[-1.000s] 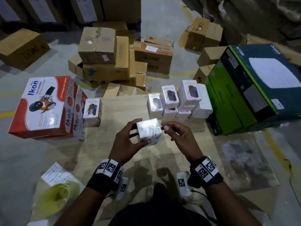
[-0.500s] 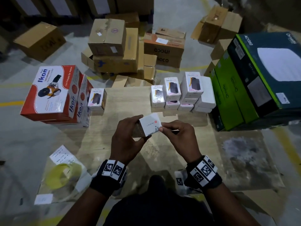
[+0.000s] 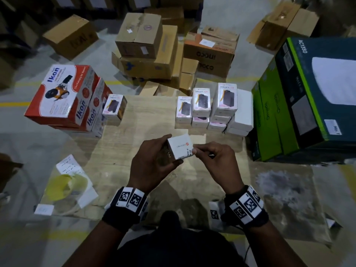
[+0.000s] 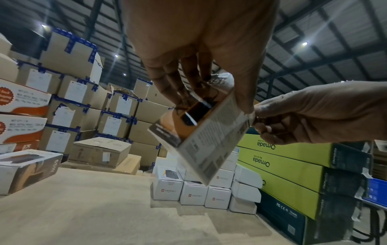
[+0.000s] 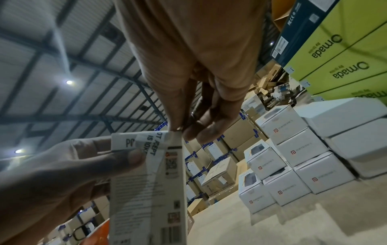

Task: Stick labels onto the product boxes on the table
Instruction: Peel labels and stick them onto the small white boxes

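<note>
Hands first — two of them, both mine, raised above the wooden table (image 3: 146, 120). One small white product box (image 3: 178, 148) sits in my left hand (image 3: 154, 164), thumb on its near side and fingers curled round the far side, so the grip is firm. My right hand (image 3: 215, 160) meets the box at its right upper edge, thumb and forefinger pinched on a strip of label (image 5: 154, 149) that wraps over that corner; the remaining fingers are curled in. Beyond, a stack of white product boxes (image 3: 213, 108) stands at the table's far right — I count about ten, though some are hidden. One lone box (image 3: 114, 105) stands at far left, beside two red Ikon cartons (image 3: 63, 95).
</note>
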A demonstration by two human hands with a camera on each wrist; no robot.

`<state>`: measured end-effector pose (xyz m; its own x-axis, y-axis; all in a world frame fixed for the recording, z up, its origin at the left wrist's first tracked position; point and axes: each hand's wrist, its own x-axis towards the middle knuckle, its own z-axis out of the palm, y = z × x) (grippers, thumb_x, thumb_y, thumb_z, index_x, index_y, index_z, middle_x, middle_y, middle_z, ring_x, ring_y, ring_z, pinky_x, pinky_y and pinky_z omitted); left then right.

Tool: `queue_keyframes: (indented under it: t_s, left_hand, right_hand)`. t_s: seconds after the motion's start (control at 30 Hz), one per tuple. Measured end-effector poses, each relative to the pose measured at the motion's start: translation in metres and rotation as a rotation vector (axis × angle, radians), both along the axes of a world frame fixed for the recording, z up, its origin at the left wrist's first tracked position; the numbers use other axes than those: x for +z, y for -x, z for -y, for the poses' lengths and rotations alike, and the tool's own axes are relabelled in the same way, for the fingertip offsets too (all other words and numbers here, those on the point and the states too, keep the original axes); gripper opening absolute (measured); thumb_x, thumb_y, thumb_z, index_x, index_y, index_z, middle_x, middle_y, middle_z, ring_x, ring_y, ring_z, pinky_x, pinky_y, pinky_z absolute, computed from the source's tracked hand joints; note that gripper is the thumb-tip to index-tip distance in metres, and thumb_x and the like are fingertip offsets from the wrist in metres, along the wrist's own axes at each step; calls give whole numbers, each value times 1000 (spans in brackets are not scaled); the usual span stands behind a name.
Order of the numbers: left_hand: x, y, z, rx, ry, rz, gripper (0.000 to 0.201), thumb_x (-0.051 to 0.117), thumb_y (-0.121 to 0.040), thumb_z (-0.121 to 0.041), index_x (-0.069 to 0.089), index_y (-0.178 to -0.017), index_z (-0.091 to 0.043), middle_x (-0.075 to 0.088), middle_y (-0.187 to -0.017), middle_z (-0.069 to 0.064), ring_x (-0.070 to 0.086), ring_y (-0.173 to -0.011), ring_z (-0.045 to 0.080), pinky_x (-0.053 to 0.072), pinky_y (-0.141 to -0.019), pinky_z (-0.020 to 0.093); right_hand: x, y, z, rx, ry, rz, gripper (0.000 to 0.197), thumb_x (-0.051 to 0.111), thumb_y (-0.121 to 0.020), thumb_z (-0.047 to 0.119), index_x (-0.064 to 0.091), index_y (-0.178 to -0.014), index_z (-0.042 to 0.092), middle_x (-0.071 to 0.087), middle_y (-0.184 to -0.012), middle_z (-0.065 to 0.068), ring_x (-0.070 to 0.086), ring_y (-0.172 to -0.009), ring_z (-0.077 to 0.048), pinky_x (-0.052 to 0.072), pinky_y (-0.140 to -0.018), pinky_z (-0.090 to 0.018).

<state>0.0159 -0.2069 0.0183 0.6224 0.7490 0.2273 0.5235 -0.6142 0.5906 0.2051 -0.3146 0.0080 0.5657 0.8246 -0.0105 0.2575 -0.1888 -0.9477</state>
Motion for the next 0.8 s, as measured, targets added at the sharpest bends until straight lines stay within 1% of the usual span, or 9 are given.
queue_keyframes:
  t_s: [0.1, 0.23, 0.33, 0.43, 0.57, 0.67, 0.7, 0.73, 0.8]
  left_hand:
    - [-1, -3, 5, 23, -38, -4, 74, 86, -69, -48, 57, -133, -27, 63, -119, -11, 57, -108, 13, 49, -76, 25]
    - [1, -6, 7, 3, -104, -1, 70, 87, -70, -42, 59, -132, -23, 63, -121, -9, 56, -109, 13, 45, -78, 20]
    - [1, -8, 4, -11, -129, -10, 70, 87, -71, -41, 59, -132, -23, 63, -122, -9, 56, -110, 12, 46, -79, 20]
    - [0, -6, 2, -5, -101, -20, 69, 86, -70, -43, 60, -131, -24, 64, -121, -10, 56, -108, 12, 49, -77, 23]
    - [-2, -1, -4, -7, 124, 19, 73, 80, -70, -56, 56, -133, -29, 65, -118, -12, 59, -102, 8, 53, -78, 26]
    - [-3, -1, -9, -23, 417, 109, 71, 84, -69, -50, 60, -132, -27, 68, -115, -16, 62, -102, 2, 53, -77, 19]
    - [-4, 0, -10, -21, 511, 124, 69, 83, -69, -49, 61, -131, -27, 69, -114, -15, 63, -103, 2, 54, -76, 20]
    - [-6, 0, -11, -19, 585, 127, 67, 82, -70, -47, 61, -130, -27, 69, -114, -15, 63, -105, 2, 57, -76, 24]
    - [-8, 2, -12, -31, 673, 124, 61, 81, -74, -44, 62, -130, -28, 70, -114, -13, 64, -106, 3, 59, -79, 33]
  right_hand:
    - [-1, -4, -1, 1, 28, 8, 5, 81, -84, 21, 83, -89, 21, 69, -70, 14, 61, -65, -1, 45, -64, -13]
    - [2, -3, -1, 11, 45, 98, 4, 80, -86, 19, 82, -88, 17, 72, -79, 12, 65, -70, 0, 46, -65, -10]
    - [0, -1, -4, -8, 63, 111, 4, 78, -84, 17, 79, -81, 17, 74, -78, 11, 68, -71, -2, 52, -65, -17]
    - [-5, 7, -9, -8, 93, 118, 8, 75, -83, 17, 73, -75, 17, 72, -72, 9, 66, -66, -7, 53, -62, -24]
    - [-8, 10, -8, 22, 2, 184, 12, 70, -85, 13, 63, -76, 14, 64, -73, 5, 59, -66, -12, 49, -60, -25]
    - [-9, 3, -6, 75, -69, 196, 13, 67, -89, 11, 59, -80, 16, 61, -80, 5, 59, -73, -13, 50, -61, -31]
    - [-10, 1, -4, 88, -80, 190, 13, 66, -91, 11, 59, -81, 16, 61, -82, 5, 60, -76, -13, 50, -62, -32]
    - [-10, -1, -3, 98, -85, 171, 12, 66, -93, 13, 59, -84, 16, 62, -84, 6, 61, -79, -14, 51, -63, -34]
    - [-9, -4, 0, 121, -86, 96, 8, 66, -95, 15, 62, -88, 15, 66, -90, 8, 64, -85, -16, 54, -67, -38]
